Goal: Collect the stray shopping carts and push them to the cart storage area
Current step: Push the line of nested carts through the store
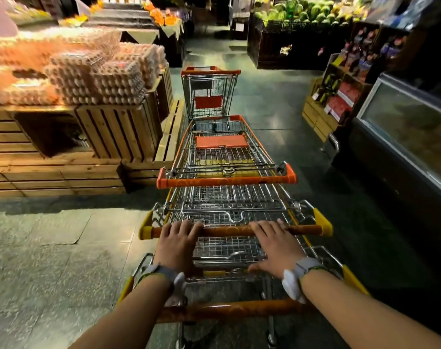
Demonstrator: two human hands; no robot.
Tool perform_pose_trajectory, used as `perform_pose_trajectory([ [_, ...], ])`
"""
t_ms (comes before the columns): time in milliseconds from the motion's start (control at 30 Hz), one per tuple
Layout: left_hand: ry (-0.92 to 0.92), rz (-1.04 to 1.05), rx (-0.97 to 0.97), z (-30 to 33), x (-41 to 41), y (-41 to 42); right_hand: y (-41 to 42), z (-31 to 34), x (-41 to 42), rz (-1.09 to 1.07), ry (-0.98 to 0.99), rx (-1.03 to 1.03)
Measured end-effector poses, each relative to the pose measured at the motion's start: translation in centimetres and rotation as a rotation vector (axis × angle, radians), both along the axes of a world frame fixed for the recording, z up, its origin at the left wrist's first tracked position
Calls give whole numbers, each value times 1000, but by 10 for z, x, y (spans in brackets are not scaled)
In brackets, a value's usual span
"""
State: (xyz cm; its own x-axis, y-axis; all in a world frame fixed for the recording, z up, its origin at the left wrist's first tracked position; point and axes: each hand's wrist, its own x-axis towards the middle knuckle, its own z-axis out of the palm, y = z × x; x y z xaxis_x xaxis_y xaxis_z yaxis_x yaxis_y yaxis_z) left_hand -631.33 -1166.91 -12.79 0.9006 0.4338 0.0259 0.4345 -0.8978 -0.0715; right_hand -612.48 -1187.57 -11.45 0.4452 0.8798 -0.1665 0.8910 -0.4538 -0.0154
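Wood boxes (118, 132) stand on my left, and trays of eggs (101, 76) are piled on top of them. Next to the boxes, in the middle of the grey floor (50, 248), I see a row of shopping carts (227, 197) pushed into each other. My left hand (176, 244) lies on the brown handle bar (227, 231) of the second cart in the row, with the fingers curled over the bar. My right hand (277, 245) is on the same bar, a bit to the side, with the fingers spread and laid flat over it. Both wrists wear a grey band. The nearest cart's handle (234, 311) is under my arms, close to me. In front of my hands is a cart with a bright orange handle (227, 181). One more cart (209, 94) stands at the front of the row, and I cannot tell if it touches the others. On my right is a long glass freezer (410, 137), and beside it a shelf of packs (340, 96). Far back on the right, green melons (302, 11) sit in a dark bin.
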Motion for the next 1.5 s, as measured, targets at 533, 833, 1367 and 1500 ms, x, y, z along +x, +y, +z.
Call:
perform_pose_trajectory([
  [533,65,78,-26,1,265,198,207,4,271,26,3,61],
  [833,106,63,-98,-3,353,279,281,5,361,35,-14,-7],
  [1367,246,-58,-366,53,475,395,366,-4,473,175,130,-29],
  [1500,-99,-30,-365,53,510,440,396,25,530,314,114,19],
])
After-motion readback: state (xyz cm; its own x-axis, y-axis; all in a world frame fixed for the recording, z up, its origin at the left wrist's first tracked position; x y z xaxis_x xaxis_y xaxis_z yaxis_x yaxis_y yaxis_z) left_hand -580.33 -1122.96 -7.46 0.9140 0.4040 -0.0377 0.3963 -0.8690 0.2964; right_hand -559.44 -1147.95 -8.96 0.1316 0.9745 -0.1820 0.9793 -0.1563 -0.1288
